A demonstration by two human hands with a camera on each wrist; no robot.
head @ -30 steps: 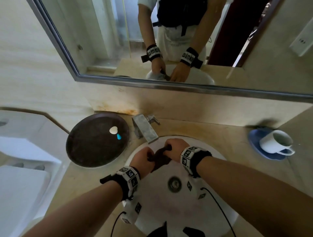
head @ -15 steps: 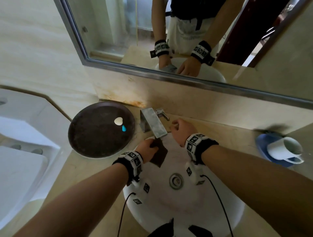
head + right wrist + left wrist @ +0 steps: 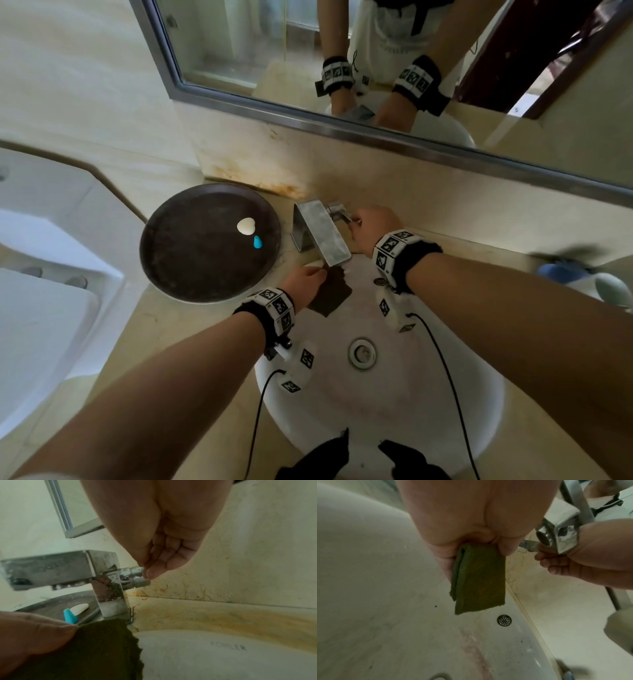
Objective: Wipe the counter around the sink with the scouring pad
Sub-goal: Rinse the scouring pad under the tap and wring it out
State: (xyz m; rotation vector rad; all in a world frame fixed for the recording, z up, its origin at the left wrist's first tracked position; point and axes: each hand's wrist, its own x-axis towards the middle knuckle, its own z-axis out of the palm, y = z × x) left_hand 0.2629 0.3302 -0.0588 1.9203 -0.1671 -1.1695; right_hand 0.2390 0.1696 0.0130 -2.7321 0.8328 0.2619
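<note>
Left hand [image 3: 306, 279] pinches the folded green pad [image 3: 479, 578] at its upper edge; the pad hangs over the white sink [image 3: 428, 411], just below the tap [image 3: 320, 233] spout. Right hand [image 3: 373, 224] has its fingers [image 3: 154, 573] curled, thumb and fingertip touching the tap lever [image 3: 135, 570]. A dark round tray [image 3: 191, 260] sits on the desk [image 3: 191, 325] left of the tap, bearing two small items.

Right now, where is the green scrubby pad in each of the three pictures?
Head: the scouring pad hangs from the left hand just under the faucet spout, over the sink.
Left wrist: picture's centre, folded, hanging below the hand above the basin.
Right wrist: bottom left, dark, beside the left thumb.
Shared landmark: the metal faucet, in all three views.
</note>
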